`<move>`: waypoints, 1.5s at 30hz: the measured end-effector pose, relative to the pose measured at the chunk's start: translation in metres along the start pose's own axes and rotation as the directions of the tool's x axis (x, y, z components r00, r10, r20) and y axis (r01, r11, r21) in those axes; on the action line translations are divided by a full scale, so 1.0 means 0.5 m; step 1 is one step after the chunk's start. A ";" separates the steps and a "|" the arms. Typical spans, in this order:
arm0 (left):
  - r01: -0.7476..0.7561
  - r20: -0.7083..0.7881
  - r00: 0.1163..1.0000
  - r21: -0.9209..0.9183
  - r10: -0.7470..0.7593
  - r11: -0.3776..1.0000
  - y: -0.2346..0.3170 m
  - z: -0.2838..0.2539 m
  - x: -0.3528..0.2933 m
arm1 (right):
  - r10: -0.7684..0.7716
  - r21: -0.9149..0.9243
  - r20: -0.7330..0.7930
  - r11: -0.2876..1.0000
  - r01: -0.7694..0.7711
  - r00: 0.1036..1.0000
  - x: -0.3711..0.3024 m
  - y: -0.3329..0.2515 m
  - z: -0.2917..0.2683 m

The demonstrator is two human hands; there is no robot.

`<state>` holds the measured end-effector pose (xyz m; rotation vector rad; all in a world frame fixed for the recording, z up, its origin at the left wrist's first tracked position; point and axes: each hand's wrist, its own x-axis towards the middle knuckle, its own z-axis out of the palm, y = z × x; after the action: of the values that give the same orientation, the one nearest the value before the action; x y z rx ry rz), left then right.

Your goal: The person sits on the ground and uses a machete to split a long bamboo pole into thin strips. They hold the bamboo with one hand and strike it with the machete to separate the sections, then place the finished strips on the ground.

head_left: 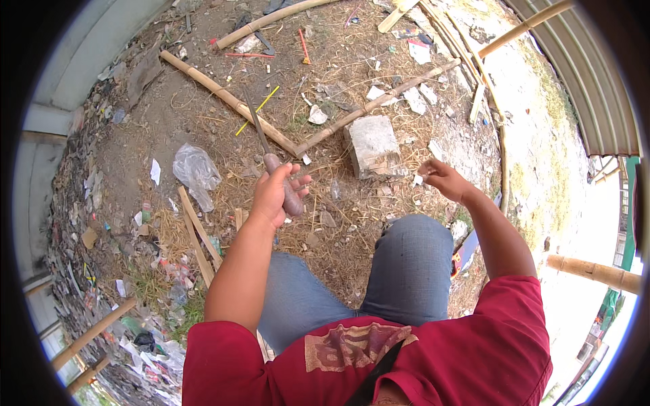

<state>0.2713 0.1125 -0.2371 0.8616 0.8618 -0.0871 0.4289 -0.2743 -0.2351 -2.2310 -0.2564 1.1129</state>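
Dry straw, dirt and litter make up the ground [325, 227] of this bright yard, and a pale concrete block [376, 143] sits near its middle, just ahead of the seated person's knees. To the left of the block, the person's left hand [272, 195] grasps a long tool [292, 201] by its thick brown handle, its slim dark blade pointing away from the body, across one bamboo pole [220, 91]. That pole meets a second pole [389, 99] in a corner just left of the block; the second one runs behind it toward the far right. Right of the block, near its side, hangs the right hand [445, 183], fingers bent; I can't tell whether they pinch anything small. Farther left of the block lies a clear plastic bag [195, 170], and a yellow stick [258, 109] rests beyond it, near the first pole.
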 end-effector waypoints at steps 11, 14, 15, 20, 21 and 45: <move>-0.039 -0.110 0.992 0.187 0.060 0.982 0.072 -0.296 -0.076 | 0.529 -0.221 0.203 0.844 -0.488 0.824 -0.512 0.582 0.506; -0.023 -0.095 0.995 0.205 0.044 0.979 0.066 -0.320 -0.077 | 0.522 -0.176 0.115 0.848 -0.499 0.845 -0.528 0.571 0.580; -0.037 -0.103 0.993 0.196 0.058 0.980 0.071 -0.343 -0.087 | 0.497 -0.189 0.109 0.861 -0.473 0.861 -0.496 0.566 0.578; 0.009 -0.123 0.992 0.273 0.026 0.962 0.095 -0.357 -0.127 | 0.472 -0.165 0.082 0.875 -0.455 0.878 -0.485 0.552 0.648; 0.021 -0.167 0.986 0.294 0.029 0.956 0.097 -0.337 -0.132 | 0.463 -0.169 0.076 0.879 -0.446 0.883 -0.472 0.561 0.646; 0.053 -0.166 0.986 0.266 -0.008 0.962 0.122 -0.360 -0.081 | 0.431 -0.281 0.215 0.887 -0.367 0.876 -0.513 0.514 0.607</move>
<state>0.1549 0.2683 -0.2328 1.1230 1.0330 -0.1658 0.0082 -0.4509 -0.3608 -2.3990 -0.0290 1.6989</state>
